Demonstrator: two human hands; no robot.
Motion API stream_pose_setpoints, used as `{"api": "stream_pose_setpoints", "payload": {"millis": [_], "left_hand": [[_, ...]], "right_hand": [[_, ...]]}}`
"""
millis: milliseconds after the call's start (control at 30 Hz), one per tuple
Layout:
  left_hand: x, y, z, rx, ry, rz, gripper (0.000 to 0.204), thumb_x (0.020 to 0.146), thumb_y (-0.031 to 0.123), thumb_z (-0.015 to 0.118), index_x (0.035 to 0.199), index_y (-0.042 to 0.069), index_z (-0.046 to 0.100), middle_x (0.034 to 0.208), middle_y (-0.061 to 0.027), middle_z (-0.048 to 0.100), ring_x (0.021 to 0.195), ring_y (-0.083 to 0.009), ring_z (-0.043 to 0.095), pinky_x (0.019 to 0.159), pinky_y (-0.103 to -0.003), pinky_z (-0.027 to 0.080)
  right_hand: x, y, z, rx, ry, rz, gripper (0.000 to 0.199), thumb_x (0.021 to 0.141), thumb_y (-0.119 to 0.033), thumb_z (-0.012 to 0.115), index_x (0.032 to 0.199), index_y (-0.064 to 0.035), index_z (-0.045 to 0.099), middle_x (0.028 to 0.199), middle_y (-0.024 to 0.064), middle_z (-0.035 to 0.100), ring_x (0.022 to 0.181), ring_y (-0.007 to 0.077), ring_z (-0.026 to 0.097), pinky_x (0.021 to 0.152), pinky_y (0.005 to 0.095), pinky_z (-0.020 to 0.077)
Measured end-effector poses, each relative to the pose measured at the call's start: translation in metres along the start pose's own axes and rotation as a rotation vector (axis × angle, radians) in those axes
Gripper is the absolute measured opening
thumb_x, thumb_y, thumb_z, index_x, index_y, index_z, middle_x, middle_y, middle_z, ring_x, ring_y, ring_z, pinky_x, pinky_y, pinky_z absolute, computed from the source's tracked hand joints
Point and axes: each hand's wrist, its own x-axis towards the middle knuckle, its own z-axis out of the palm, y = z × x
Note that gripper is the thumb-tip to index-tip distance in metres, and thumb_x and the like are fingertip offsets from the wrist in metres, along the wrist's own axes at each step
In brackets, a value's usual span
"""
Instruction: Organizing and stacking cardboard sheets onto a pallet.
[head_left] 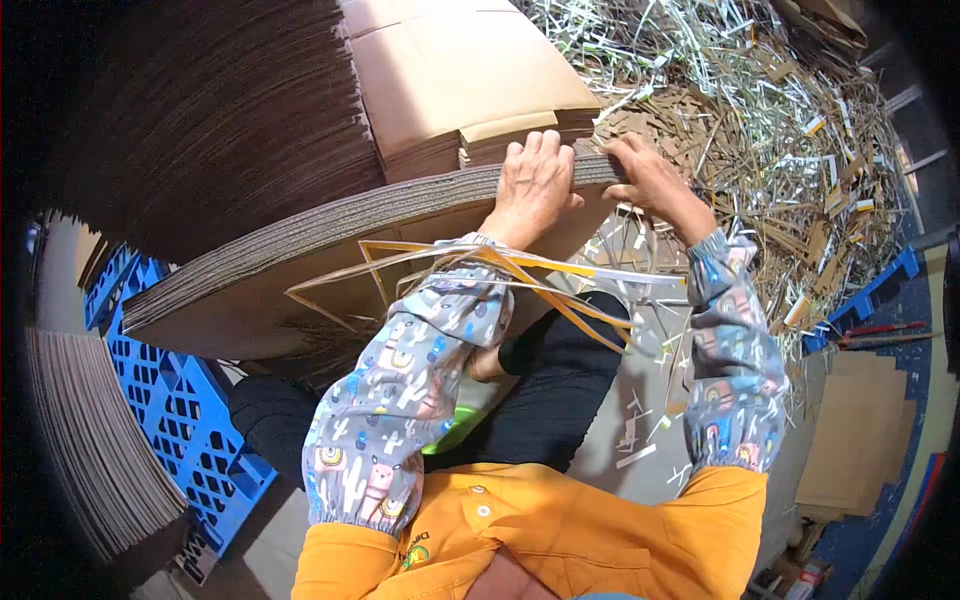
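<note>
A thick stack of corrugated cardboard sheets (400, 205) stands on edge in front of me, its layered edge facing up and running from lower left to upper right. My left hand (535, 185) is closed over the top edge near the right end, fingers bent over the far side. At the stack's right end, my right hand (655, 185) grips the corner, with thumb and fingers on either side of it. Several thin cardboard strips (540, 262) lie across my left forearm and stick out to both sides.
Flat cardboard piles (460, 70) stand behind the stack. A heap of paper and cardboard scraps (760, 170) spreads at far right. Blue plastic pallets (175, 400) lie at left beside another sheet stack (105, 430). Cardboard pieces (855, 430) rest on the right.
</note>
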Motion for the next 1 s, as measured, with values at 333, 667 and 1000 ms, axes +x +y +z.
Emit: {"api": "stream_pose_setpoints", "payload": {"millis": [333,667,1000], "left_hand": [[-0.003,-0.007,-0.016,-0.030,0.007,-0.005,0.053,0.053,0.027,0.079,0.091,0.007,0.049,0.092,-0.0076,0.047,0.091,-0.0236,0.047,0.073,-0.036,0.038],[-0.003,0.000,-0.010,0.002,0.047,0.024,0.055,0.050,0.029,0.079,0.091,0.007,0.049,0.090,-0.0061,0.045,0.089,-0.0212,0.046,0.071,-0.034,0.035],[-0.009,-0.004,-0.013,-0.023,0.056,0.014,0.054,0.050,0.028,0.079,0.090,0.007,0.050,0.090,-0.0065,0.045,0.089,-0.0214,0.046,0.071,-0.034,0.035]], "right_hand": [[0.009,-0.010,-0.003,0.049,0.029,-0.072,0.048,0.065,-0.025,0.072,0.096,-0.0026,0.043,0.099,0.0165,0.045,0.097,0.0361,0.047,0.081,0.0417,0.0404],[0.003,-0.005,-0.002,0.103,0.028,-0.074,0.047,0.063,-0.020,0.074,0.095,-0.0033,0.043,0.092,0.0145,0.045,0.089,0.0329,0.048,0.075,0.0394,0.0409],[0.006,-0.009,0.003,0.018,0.049,-0.084,0.048,0.061,-0.019,0.075,0.092,-0.0027,0.042,0.090,0.0156,0.046,0.085,0.0331,0.048,0.073,0.0393,0.0401]]}}
